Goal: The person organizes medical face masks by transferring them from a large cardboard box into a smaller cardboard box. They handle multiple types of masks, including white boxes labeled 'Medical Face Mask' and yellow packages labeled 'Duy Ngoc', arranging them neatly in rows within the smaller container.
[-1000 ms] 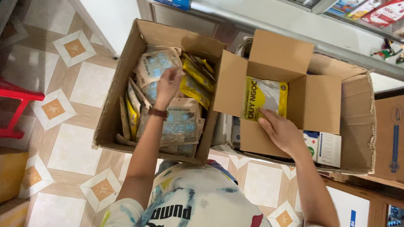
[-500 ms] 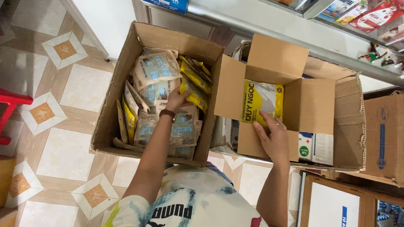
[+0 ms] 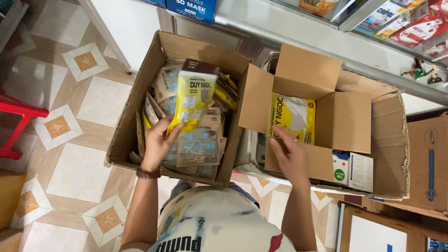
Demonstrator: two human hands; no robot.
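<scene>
Over the big box [image 3: 135,113] of packets on the floor, the left hand [image 3: 156,143] holds a yellow packet [image 3: 192,97] upright, fingers closed round its lower end. The right hand [image 3: 287,155] rests at the small box [image 3: 310,74], fingers loosely open, touching a yellow-white packet [image 3: 294,116] inside.

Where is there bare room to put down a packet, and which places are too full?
The smaller carton has bare room to the right of the yellow-white packet, near the right hand. The big carton, where the left hand lifts a yellow packet, is crowded with packets.
</scene>
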